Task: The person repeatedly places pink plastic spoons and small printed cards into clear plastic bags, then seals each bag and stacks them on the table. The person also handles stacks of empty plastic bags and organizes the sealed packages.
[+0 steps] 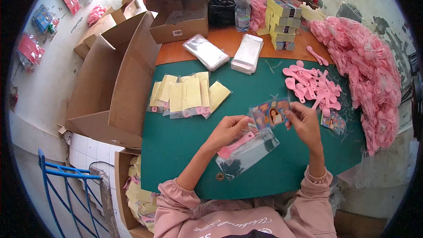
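Observation:
My left hand (230,130) is closed on the upper end of a clear plastic bag (251,158). A pink plastic spoon (236,145) lies along the bag below my fingers; whether it is fully inside I cannot tell. In my right hand (304,122), pinched between thumb and fingers, is a colourful printed card (269,113), tilted close to the bag's mouth. Beyond my right hand lies a loose heap of pink spoons (315,86). Another printed card (334,122) rests at the right. To the left are several filled bags with pale yellow cards (191,93).
Stacks of clear bags (247,53) and bundled cards (282,26) stand at the back, beside a water bottle (243,11). A big mound of wrapped pink spoons (365,70) borders the right. Cardboard boxes (99,79) flank the green mat (176,150); a lower box (121,194) holds filled bags.

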`<state>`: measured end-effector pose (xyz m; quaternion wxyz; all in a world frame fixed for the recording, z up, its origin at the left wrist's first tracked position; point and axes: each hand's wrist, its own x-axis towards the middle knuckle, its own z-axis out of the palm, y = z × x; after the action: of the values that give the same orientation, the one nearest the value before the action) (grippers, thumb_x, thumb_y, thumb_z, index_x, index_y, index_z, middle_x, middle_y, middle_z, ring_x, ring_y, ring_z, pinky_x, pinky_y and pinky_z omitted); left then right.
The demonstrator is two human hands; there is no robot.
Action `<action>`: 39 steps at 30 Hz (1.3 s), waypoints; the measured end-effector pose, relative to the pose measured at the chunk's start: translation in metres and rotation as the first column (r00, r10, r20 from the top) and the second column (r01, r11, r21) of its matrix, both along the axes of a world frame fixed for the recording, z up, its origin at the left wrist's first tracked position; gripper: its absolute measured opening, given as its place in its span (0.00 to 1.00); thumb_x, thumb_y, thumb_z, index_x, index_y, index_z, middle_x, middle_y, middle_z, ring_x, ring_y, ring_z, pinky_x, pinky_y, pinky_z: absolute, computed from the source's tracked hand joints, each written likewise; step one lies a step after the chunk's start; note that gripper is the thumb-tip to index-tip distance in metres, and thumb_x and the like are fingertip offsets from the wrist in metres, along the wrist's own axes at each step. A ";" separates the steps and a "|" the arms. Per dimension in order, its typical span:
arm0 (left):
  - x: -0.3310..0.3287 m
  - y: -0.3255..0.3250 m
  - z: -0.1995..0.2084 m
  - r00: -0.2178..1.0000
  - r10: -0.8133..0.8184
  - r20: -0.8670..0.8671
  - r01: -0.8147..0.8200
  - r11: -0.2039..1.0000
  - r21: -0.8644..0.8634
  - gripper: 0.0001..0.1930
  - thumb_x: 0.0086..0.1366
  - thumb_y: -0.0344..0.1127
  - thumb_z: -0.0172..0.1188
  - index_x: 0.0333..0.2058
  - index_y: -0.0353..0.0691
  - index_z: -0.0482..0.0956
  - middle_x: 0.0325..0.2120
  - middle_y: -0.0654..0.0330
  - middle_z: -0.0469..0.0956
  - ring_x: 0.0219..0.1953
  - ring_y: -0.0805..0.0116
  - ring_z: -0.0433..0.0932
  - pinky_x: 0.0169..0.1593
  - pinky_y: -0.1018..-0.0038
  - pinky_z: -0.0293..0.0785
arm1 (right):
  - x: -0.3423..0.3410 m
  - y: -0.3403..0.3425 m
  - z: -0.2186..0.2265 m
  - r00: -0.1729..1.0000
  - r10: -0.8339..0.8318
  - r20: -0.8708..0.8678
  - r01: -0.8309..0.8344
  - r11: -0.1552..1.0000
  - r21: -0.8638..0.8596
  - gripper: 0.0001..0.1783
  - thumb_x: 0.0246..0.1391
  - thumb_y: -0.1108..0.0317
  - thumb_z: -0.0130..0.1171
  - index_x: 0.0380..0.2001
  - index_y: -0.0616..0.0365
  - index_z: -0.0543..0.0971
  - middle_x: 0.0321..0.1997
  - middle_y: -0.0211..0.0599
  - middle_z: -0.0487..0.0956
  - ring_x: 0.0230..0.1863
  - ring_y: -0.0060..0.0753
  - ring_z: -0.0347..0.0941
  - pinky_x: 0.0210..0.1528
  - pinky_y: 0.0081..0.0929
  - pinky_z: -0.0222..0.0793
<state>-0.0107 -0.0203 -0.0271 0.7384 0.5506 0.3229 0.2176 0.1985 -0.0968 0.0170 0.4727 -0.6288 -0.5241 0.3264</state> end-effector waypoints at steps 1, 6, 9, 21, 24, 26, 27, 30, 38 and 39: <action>-0.001 0.000 -0.001 1.000 0.002 -0.002 -0.002 1.000 0.001 0.16 0.66 0.41 0.45 0.37 0.33 0.76 0.17 0.75 0.64 0.19 0.88 0.54 0.20 0.86 0.49 | -0.003 -0.001 0.001 0.996 0.032 0.089 -0.031 0.999 -0.020 0.07 0.49 0.75 0.53 0.32 0.65 0.75 0.16 0.32 0.72 0.17 0.16 0.67 0.19 0.17 0.62; -0.003 0.004 -0.012 0.989 -0.123 -0.081 0.129 0.990 0.065 0.16 0.66 0.41 0.46 0.34 0.33 0.76 0.19 0.74 0.66 0.21 0.87 0.56 0.22 0.86 0.52 | -0.004 0.001 0.011 0.945 0.213 0.247 -0.195 0.976 -0.097 0.06 0.48 0.74 0.54 0.31 0.65 0.75 0.17 0.36 0.73 0.17 0.16 0.68 0.20 0.18 0.63; -0.001 0.002 -0.015 0.972 -0.200 -0.121 0.229 0.920 0.318 0.16 0.65 0.41 0.47 0.42 0.34 0.74 0.18 0.72 0.66 0.20 0.85 0.56 0.21 0.83 0.53 | -0.013 0.005 0.013 0.902 0.386 0.192 -0.342 0.911 -0.229 0.07 0.46 0.74 0.55 0.31 0.64 0.74 0.17 0.38 0.74 0.19 0.20 0.70 0.22 0.20 0.65; -0.023 0.013 -0.016 0.858 -0.356 -0.370 0.505 0.717 0.480 0.34 0.59 0.45 0.54 0.60 0.43 0.50 0.31 0.58 0.76 0.29 0.73 0.73 0.33 0.75 0.69 | -0.003 0.019 -0.030 0.831 0.533 0.158 -0.507 0.843 -0.179 0.06 0.40 0.71 0.58 0.22 0.62 0.74 0.20 0.37 0.74 0.23 0.30 0.70 0.27 0.25 0.64; -0.034 0.024 -0.020 0.860 -0.493 -0.129 0.495 0.746 0.445 0.34 0.58 0.38 0.57 0.59 0.41 0.51 0.45 0.55 0.70 0.41 0.72 0.71 0.40 0.76 0.70 | 0.011 0.020 -0.031 0.922 0.371 -0.110 -0.386 0.900 -0.202 0.07 0.41 0.69 0.60 0.24 0.61 0.76 0.20 0.29 0.75 0.25 0.20 0.68 0.28 0.22 0.63; -0.036 0.029 -0.019 0.906 -0.414 0.084 0.402 0.906 0.131 0.32 0.57 0.30 0.58 0.58 0.38 0.52 0.44 0.57 0.70 0.43 0.72 0.71 0.42 0.76 0.72 | 0.014 0.023 -0.032 0.954 0.280 -0.103 -0.294 0.941 -0.167 0.07 0.40 0.69 0.62 0.24 0.60 0.77 0.23 0.26 0.75 0.27 0.16 0.67 0.29 0.18 0.62; -0.037 0.027 -0.017 0.920 -0.360 0.155 0.353 0.933 0.070 0.31 0.57 0.27 0.56 0.58 0.37 0.53 0.43 0.58 0.70 0.43 0.73 0.70 0.44 0.75 0.73 | 0.011 0.022 -0.030 0.954 0.281 -0.103 -0.296 0.941 -0.167 0.07 0.40 0.69 0.62 0.24 0.60 0.77 0.23 0.26 0.75 0.27 0.16 0.67 0.29 0.18 0.62; -0.036 0.024 -0.012 0.941 -0.318 0.118 0.319 0.948 0.007 0.30 0.57 0.26 0.54 0.57 0.36 0.53 0.41 0.56 0.70 0.42 0.69 0.72 0.45 0.74 0.73 | 0.000 0.020 -0.021 0.878 0.189 -0.440 -0.287 0.943 -0.168 0.08 0.38 0.71 0.64 0.21 0.61 0.75 0.24 0.28 0.75 0.26 0.14 0.66 0.30 0.16 0.62; -0.023 0.011 -0.033 0.999 0.043 -0.004 -0.038 0.919 0.391 0.29 0.61 0.29 0.50 0.58 0.42 0.47 0.37 0.54 0.71 0.39 0.67 0.74 0.40 0.74 0.74 | 0.003 0.027 -0.034 0.995 0.044 0.091 -0.044 0.999 0.000 0.09 0.40 0.72 0.63 0.28 0.63 0.78 0.23 0.29 0.76 0.28 0.16 0.70 0.29 0.16 0.65; -0.020 0.008 -0.034 0.973 0.199 -0.116 -0.131 0.892 0.432 0.29 0.64 0.32 0.47 0.59 0.44 0.43 0.37 0.53 0.70 0.40 0.66 0.74 0.40 0.74 0.74 | -0.003 0.028 -0.030 0.995 0.045 0.093 -0.045 0.999 0.001 0.09 0.40 0.72 0.63 0.28 0.63 0.78 0.23 0.29 0.76 0.28 0.16 0.70 0.29 0.16 0.65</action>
<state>-0.0306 -0.0123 -0.0614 0.5531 0.6827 0.3713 0.3002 0.1950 -0.0692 -0.0125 0.4411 -0.6307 -0.5601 0.3064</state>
